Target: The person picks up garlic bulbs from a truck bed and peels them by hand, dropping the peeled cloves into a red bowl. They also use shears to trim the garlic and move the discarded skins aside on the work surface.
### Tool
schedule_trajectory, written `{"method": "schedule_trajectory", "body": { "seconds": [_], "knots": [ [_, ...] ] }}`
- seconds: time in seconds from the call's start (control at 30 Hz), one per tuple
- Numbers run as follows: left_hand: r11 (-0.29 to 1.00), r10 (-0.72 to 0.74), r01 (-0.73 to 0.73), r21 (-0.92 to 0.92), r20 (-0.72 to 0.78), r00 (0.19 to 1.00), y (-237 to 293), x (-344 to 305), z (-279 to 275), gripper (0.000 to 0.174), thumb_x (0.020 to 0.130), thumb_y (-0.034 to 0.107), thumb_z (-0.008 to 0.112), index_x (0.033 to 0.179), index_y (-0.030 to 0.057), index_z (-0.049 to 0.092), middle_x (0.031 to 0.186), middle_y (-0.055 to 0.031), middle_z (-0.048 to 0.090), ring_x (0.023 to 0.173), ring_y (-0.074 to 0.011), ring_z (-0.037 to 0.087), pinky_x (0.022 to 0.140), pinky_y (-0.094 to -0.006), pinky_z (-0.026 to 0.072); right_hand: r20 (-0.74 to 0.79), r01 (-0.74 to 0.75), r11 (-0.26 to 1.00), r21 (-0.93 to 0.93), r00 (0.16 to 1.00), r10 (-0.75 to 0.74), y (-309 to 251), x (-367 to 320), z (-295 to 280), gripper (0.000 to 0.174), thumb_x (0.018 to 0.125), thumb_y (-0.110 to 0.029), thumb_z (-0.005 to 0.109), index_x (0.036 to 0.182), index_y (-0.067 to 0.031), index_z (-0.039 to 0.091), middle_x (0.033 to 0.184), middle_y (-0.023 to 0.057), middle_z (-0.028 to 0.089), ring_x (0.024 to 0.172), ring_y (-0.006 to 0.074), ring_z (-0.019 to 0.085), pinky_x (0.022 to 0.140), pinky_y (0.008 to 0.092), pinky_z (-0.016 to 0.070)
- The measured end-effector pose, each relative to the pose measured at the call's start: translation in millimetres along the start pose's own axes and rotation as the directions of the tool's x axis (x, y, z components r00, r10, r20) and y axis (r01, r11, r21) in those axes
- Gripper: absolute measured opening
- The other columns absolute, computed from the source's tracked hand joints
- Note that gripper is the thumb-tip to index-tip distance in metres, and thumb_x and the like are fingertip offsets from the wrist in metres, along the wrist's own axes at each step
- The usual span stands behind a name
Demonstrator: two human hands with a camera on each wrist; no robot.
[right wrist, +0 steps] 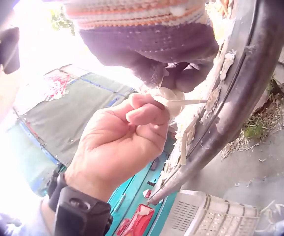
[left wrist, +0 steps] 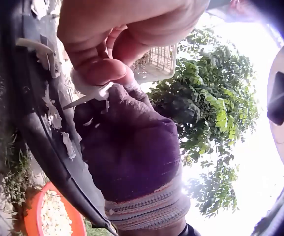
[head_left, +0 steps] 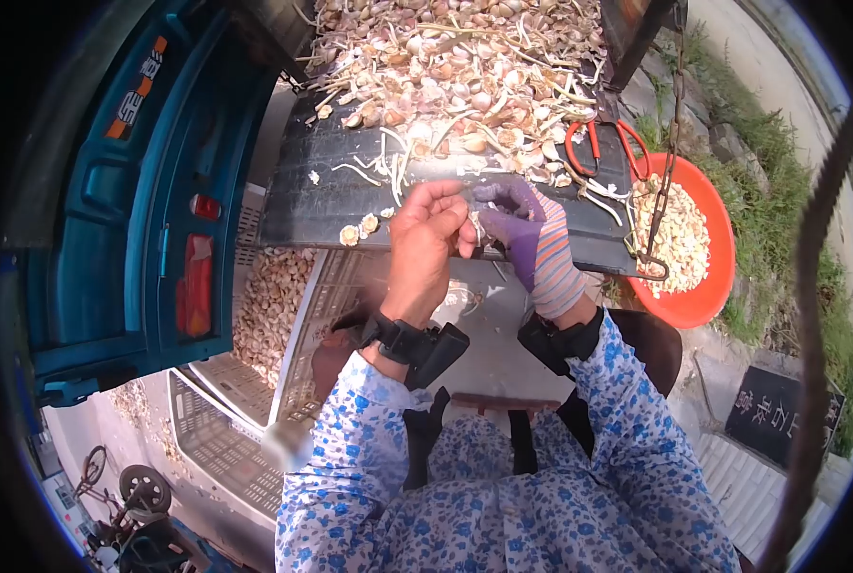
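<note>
Over the near edge of a dark truck bed, both hands meet at one piece of garlic, pale and papery with a pointed end. My bare left hand pinches it between thumb and curled fingers. From the other side my right hand, in a purple glove with a striped cuff, grips it with bent fingertips. The left wrist view shows its white skin under the left thumb. The fingers hide much of it. Just beyond the hands lies a heap of unpeeled garlic with dry stems and loose skins.
Red-handled scissors lie at the heap's right side. An orange basin of peeled cloves stands lower right, behind a hanging chain. At left are a teal truck panel and plastic crates, one with garlic bulbs.
</note>
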State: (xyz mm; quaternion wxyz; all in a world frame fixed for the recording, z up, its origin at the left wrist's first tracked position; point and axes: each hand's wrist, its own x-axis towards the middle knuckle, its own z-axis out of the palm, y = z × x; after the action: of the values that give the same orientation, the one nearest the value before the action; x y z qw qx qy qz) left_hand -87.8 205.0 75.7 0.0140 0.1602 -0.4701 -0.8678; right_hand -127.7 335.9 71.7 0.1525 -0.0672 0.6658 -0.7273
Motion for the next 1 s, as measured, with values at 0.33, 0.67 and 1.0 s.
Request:
{"method": "schedule_trajectory", "body": {
  "seconds": [0.33,0.67,1.0],
  "knots": [
    [0.956,0.084,-0.037,0.292,-0.151,0.985,0,37,6,0.025,0.084,-0.001,0.047,0.108,-0.0065,0.049,0.07,-0.0071,0.056,0.052,-0.0097,0.048,0.046,-0.0226,0.0378,0.186,0.179,0.232,-0.956,0.982,0.012,-28,33,3,0.035,0.075,-0.015,0.059,0.11,-0.0139,0.06,0.102,0.0172,0.059,0.102,0.0324,0.057,0.086,0.0431,0.0464],
    [0.923,-0.039,0.054,0.381,-0.048,0.998,3,29,-2,0.024,0.09,0.004,0.049,0.11,-0.0077,0.052,0.083,-0.0075,0.061,0.062,-0.0108,0.055,0.053,-0.0212,0.0425,0.243,0.295,0.407,-0.864,0.954,-0.177,0,49,-13,0.027,0.077,-0.012,0.056,0.103,-0.0082,0.061,0.1,0.0168,0.06,0.089,0.0331,0.06,0.075,0.0428,0.0485],
    [0.97,-0.088,0.05,0.239,0.15,0.985,13,-7,12,0.02,0.089,-0.002,0.049,0.108,-0.0044,0.055,0.083,-0.0091,0.063,0.063,-0.0114,0.059,0.053,-0.0215,0.0449,0.264,0.326,0.8,-0.503,0.94,-0.217,-34,4,-18,0.024,0.079,-0.012,0.064,0.101,-0.001,0.065,0.088,0.011,0.062,0.079,0.0187,0.062,0.07,0.0303,0.0487]
  ]
}}
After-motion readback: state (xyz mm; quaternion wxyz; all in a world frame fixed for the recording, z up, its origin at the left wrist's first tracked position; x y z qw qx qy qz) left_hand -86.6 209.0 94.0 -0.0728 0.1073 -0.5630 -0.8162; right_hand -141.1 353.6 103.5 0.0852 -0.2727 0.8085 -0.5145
